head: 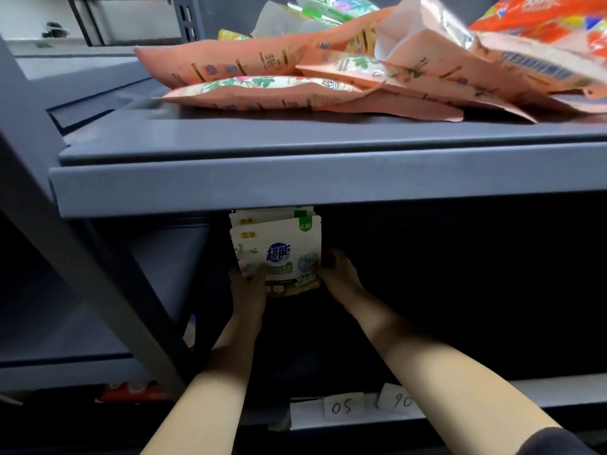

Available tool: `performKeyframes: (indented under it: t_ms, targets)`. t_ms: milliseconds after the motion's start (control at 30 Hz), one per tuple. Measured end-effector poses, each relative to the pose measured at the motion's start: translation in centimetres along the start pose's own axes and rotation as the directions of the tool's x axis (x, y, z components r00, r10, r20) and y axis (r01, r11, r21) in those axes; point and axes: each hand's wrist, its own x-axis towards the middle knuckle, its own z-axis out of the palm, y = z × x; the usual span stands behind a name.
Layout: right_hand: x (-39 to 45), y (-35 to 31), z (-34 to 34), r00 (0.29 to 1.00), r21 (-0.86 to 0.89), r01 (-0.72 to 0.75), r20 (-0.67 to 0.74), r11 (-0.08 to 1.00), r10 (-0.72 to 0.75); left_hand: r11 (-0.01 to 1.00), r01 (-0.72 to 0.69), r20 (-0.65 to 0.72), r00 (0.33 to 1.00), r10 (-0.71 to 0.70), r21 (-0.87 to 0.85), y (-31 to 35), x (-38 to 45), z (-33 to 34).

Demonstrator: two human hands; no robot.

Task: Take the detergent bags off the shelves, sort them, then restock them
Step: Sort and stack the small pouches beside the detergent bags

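Observation:
A small stack of white detergent pouches (277, 249) with a blue logo stands upright on the dark lower shelf, its top hidden behind the upper shelf's front edge. My left hand (247, 287) grips the stack's lower left side, thumb across the front pouch. My right hand (338, 274) holds the right edge, fingers curled behind it. On the upper shelf (295, 178) lie several pink floral detergent bags (262, 90) in a loose pile, with orange-red bags (551, 24) at the far right.
A grey upright post (108, 290) slants down on the left. Paper labels reading 05 (343, 407) and 90 (402, 400) sit on the lower shelf's front lip. A red packet (131, 392) shows below left. The lower shelf interior to the right is dark.

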Motion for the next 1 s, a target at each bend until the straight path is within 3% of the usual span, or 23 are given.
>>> performKeyframes:
  t_ms: [133,300,433,633,767,867,1000]
  targets:
    - [-1.0,-0.2,-1.2,1.0,-0.018,0.016,0.0,1.0,-0.016,0.997,-0.012,-0.056,0.998,0.017,0.079,-0.4,0.0,-0.3]
    - [-2.7,0.2,-3.6,0.999,-0.14,0.019,0.028,0.99,-0.016,0.935,-0.034,-0.139,0.986,0.088,0.352,-5.8,3.9,-2.1]
    - [-5.2,-0.2,-6.0,0.989,-0.299,0.126,0.114,0.946,-0.096,0.857,-0.02,-0.071,0.995,0.066,0.515,1.8,-5.3,-0.7]
    - [-10.4,-3.1,-11.3,0.955,-0.544,0.283,0.234,0.79,-0.182,0.589,-0.122,0.084,0.992,0.091,0.799,5.8,-12.5,0.2]
    - [-14.6,-5.5,-15.5,0.909,-0.637,0.416,0.315,0.648,-0.274,0.466,-0.219,0.164,0.974,0.155,0.857,9.2,-19.1,1.0]
    - [-18.0,-7.0,-18.7,0.852,-0.622,0.523,0.351,0.583,-0.389,0.347,-0.395,0.287,0.902,0.322,0.851,12.1,-24.5,1.5]
    - [-22.3,-10.7,-22.6,0.757,-0.514,0.643,0.313,0.568,-0.574,0.357,-0.578,0.32,0.758,0.569,0.734,16.8,-29.8,2.3]
